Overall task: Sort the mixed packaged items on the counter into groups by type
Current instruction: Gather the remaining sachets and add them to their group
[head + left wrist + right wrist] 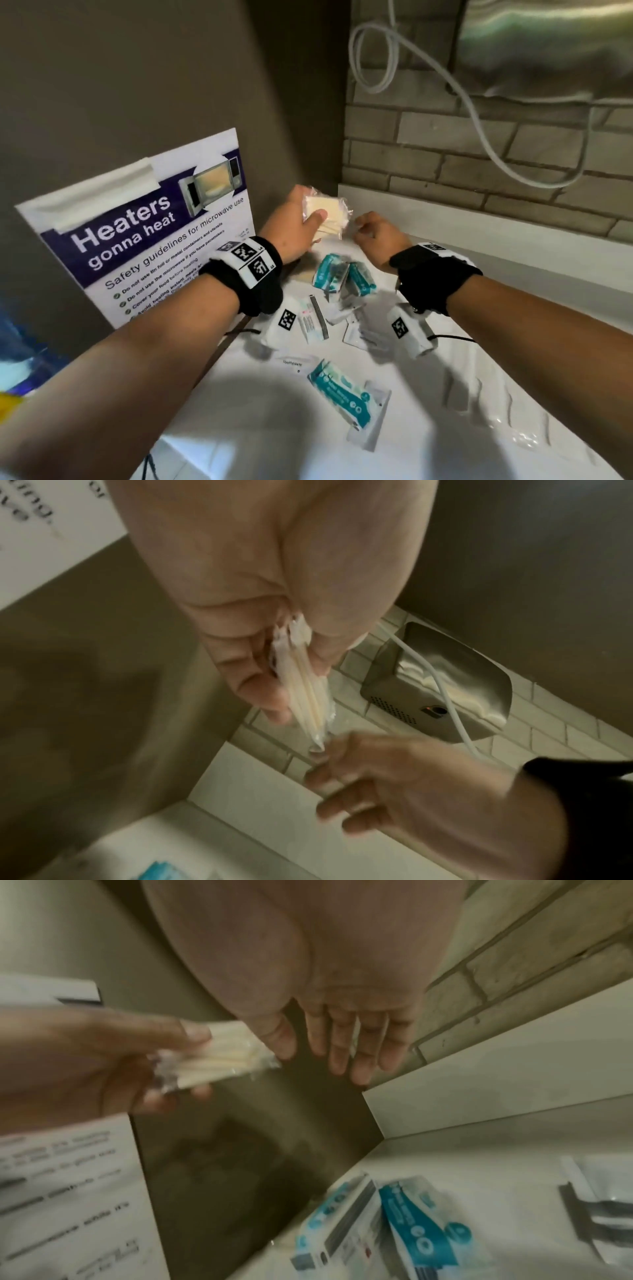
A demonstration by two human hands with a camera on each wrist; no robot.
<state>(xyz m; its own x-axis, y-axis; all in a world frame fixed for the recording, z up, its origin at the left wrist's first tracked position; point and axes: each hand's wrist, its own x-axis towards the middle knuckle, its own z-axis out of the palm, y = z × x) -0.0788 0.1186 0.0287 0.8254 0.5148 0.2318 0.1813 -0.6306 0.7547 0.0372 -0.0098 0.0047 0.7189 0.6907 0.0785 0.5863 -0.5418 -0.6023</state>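
Note:
My left hand (310, 216) grips a small stack of cream-coloured packets in clear wrap (327, 210), lifted above the counter's far left corner. From the left wrist view the packets (303, 685) are pinched between thumb and fingers. My right hand (368, 228) hovers just right of the packets with relaxed fingers (342, 1042) and holds nothing. On the white counter (445, 411) below lie two teal-and-white packets (330, 274), a third teal packet (342, 394) nearer me, and thin white sachets (313, 318).
A microwave safety poster (144, 240) leans on the brown wall at left. A white ledge (479, 222) and brick wall close off the back. A steel wall unit (548, 51) with a looping white cable (479, 120) hangs above right.

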